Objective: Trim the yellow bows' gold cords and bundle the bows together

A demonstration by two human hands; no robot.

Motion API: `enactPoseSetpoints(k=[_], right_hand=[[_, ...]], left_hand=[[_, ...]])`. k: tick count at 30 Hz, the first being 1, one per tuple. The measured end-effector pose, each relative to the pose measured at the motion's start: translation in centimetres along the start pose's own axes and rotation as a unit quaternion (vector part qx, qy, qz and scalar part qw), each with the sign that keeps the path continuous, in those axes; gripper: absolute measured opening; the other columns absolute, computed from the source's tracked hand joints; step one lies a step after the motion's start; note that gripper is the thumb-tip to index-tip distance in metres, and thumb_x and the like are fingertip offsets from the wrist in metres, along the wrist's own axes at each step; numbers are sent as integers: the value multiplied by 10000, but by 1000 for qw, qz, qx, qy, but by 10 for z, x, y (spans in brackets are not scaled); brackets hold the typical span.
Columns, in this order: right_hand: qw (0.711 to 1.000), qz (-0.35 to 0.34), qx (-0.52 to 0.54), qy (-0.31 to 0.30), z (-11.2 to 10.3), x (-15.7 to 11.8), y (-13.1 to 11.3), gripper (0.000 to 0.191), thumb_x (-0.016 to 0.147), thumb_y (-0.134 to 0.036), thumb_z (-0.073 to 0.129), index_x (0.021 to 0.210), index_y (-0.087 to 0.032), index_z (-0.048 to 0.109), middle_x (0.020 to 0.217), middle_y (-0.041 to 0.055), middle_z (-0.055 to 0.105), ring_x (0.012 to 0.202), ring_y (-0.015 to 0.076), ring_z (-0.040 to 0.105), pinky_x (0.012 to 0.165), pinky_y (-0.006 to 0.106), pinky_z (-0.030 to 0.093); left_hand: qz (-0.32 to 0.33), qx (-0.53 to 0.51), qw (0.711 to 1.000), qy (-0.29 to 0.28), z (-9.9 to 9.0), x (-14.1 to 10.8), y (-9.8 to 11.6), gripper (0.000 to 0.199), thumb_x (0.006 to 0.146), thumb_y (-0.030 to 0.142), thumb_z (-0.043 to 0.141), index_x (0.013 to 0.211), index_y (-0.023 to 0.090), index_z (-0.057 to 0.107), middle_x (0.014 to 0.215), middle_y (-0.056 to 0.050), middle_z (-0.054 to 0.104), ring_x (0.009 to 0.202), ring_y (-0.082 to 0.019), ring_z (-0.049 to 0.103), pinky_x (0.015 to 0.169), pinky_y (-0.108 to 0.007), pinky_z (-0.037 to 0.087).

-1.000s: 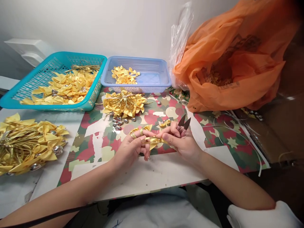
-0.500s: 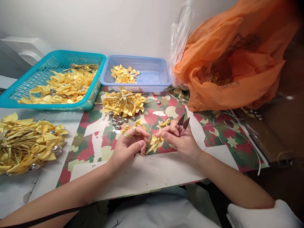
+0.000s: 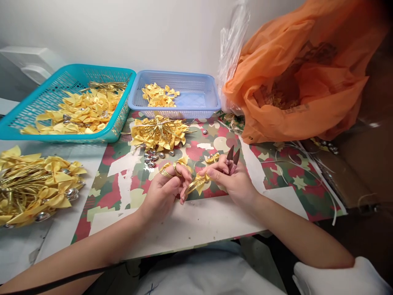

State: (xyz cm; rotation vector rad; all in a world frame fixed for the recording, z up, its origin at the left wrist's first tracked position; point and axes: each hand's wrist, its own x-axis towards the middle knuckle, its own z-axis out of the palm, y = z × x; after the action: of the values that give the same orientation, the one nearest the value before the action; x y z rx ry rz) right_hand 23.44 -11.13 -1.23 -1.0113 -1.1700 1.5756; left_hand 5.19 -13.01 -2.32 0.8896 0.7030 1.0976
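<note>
My right hand pinches a yellow ribbon bow between thumb and finger; dark pointed blades stick up from its curled fingers. Gold wire stems of the bow reach left to my left hand, whose fingers are curled around the stem ends. Loops of gold wire circle fingers of my left hand, with yellow ribbon behind them. Silver bells lie just beyond my left hand. A bundle of yellow bows with gold stems lies behind the bells.
A teal basket and a blue basket hold yellow bows along the wall. Another bow bundle lies at the left. An orange bag stands at the right, near loose white strips. White paper covers the front edge.
The bow's gold stems have lifted and now meet my left hand, whose fingers have closed in. My right hand has shifted slightly left, still holding the bow and blades.
</note>
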Motion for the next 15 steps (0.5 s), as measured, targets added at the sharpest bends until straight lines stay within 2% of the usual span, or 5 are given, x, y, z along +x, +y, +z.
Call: enactPoseSetpoints(k=[3,6,9,12,15], right_hand=[[1000,15,0,10,1,1,1,560,715,-487,780,612,-246,285,687,18,729,486,117,560,579,307,543],[999,-4,-29,30,0,1,1,549,717,-495,769,610,-244,293,660,10,700,528,126,581,655,329,558],[994,-47,-66,71,-3,0,0,516,746,-457,742,603,-232,300,745,24,708,507,97,515,547,279,504],[984,-89,-115,107,-7,-2,0,464,792,-379,692,609,-230,292,816,32,701,474,74,423,440,247,405],[955,-153,-241,87,-9,-4,3,406,803,-271,663,612,-233,306,678,3,636,483,87,433,462,246,374]], left_hand=[[-12,32,999,-11,1,0,1,300,706,436,805,754,167,681,666,3,541,491,-70,427,416,-178,348],[-78,50,996,-18,1,1,4,302,715,395,814,675,147,646,645,-3,574,446,-43,370,411,-179,287],[-109,-9,994,-14,-2,1,8,336,729,430,796,663,153,617,558,22,561,379,-21,295,385,-166,214],[-73,-66,995,-21,-4,1,12,228,744,376,786,821,186,687,626,18,625,359,-15,326,366,-160,238],[-45,-91,995,-19,-4,-1,14,317,788,319,737,1095,253,691,757,10,690,361,-18,398,366,-165,311]])
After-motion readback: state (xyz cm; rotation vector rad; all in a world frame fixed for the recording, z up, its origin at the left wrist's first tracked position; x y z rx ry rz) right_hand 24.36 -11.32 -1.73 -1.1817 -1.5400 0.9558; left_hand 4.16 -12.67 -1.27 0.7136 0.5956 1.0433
